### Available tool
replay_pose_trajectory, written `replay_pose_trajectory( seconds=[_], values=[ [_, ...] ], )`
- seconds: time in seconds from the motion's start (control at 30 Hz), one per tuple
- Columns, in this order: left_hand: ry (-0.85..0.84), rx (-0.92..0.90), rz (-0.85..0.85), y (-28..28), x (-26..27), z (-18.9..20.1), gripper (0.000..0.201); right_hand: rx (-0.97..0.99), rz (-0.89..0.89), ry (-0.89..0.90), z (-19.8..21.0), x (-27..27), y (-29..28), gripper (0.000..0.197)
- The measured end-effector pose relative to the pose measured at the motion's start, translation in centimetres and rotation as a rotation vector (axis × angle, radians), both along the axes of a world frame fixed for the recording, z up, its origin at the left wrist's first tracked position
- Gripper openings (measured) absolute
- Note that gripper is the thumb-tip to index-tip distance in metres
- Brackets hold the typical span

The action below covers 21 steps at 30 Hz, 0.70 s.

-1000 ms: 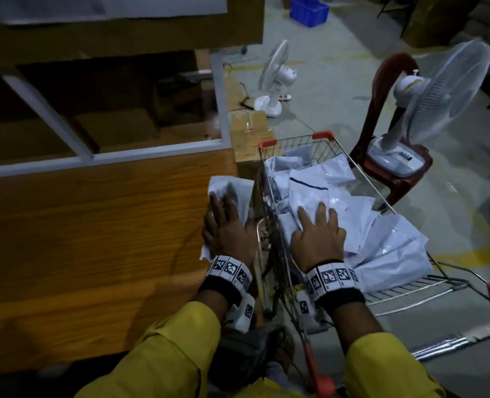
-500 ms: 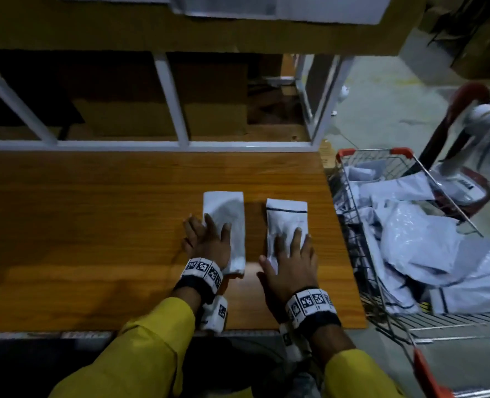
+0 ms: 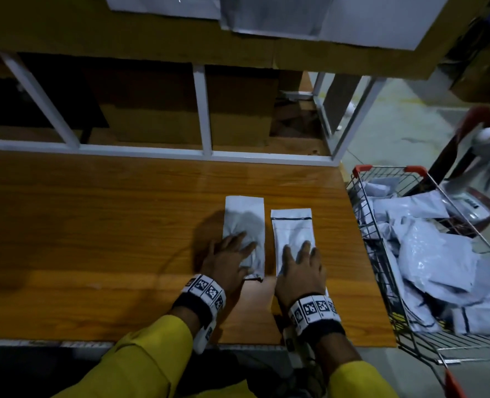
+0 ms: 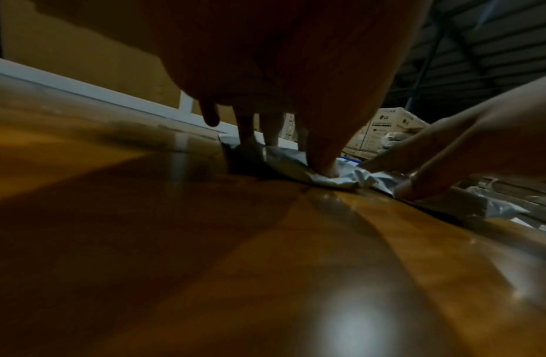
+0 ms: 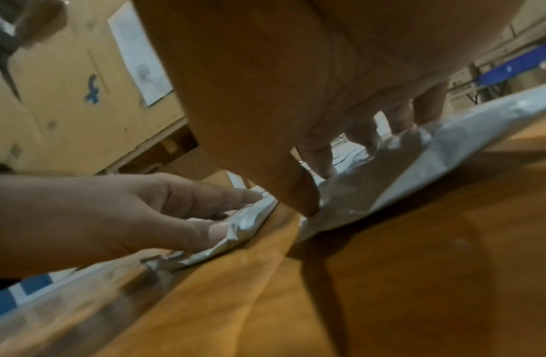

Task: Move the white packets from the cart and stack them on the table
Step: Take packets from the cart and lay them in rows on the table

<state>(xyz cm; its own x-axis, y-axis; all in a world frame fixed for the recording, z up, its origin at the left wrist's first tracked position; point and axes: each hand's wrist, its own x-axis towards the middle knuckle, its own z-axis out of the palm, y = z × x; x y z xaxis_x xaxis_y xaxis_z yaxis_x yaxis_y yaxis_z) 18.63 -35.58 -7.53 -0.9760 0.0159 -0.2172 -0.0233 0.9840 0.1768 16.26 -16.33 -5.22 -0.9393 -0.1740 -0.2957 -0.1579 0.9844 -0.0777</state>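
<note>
Two white packets lie side by side on the wooden table (image 3: 94,225). My left hand (image 3: 232,251) presses flat on the near half of the crumpled left packet (image 3: 243,214). My right hand (image 3: 299,255) presses flat on the right packet (image 3: 292,228), which has a dark line near its far end. In the left wrist view the left hand (image 4: 323,164) pushes its fingertips down onto the left packet (image 4: 283,161). From the right wrist, the right hand (image 5: 311,169) is seen resting on the right packet (image 5: 418,157). The wire cart (image 3: 387,168) at the table's right end holds several more white packets (image 3: 433,254).
A white frame rail (image 3: 151,152) with cardboard boxes behind it borders the table's far edge. A red chair with a white fan (image 3: 485,156) stands beyond the cart. The table runs wide to the left of the packets.
My right hand has left the cart and laid a packet on the table beside the left one. Both hands now press their packets, and the left hand has shifted slightly right.
</note>
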Motion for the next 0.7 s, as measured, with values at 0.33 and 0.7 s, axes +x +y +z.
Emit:
replay_pose_trajectory(
  seconds=[0.33, 0.7],
  values=[
    [0.142, 0.016, 0.125, -4.8, -1.9, 0.3, 0.055, -0.157, 0.002, 0.046, 0.2, -2.5, -3.3, 0.074],
    [-0.009, -0.074, -0.013, -7.2, -4.5, -0.5, 0.064, -0.138, 0.181, -0.042, 0.3, -5.4, -6.6, 0.078]
  ],
)
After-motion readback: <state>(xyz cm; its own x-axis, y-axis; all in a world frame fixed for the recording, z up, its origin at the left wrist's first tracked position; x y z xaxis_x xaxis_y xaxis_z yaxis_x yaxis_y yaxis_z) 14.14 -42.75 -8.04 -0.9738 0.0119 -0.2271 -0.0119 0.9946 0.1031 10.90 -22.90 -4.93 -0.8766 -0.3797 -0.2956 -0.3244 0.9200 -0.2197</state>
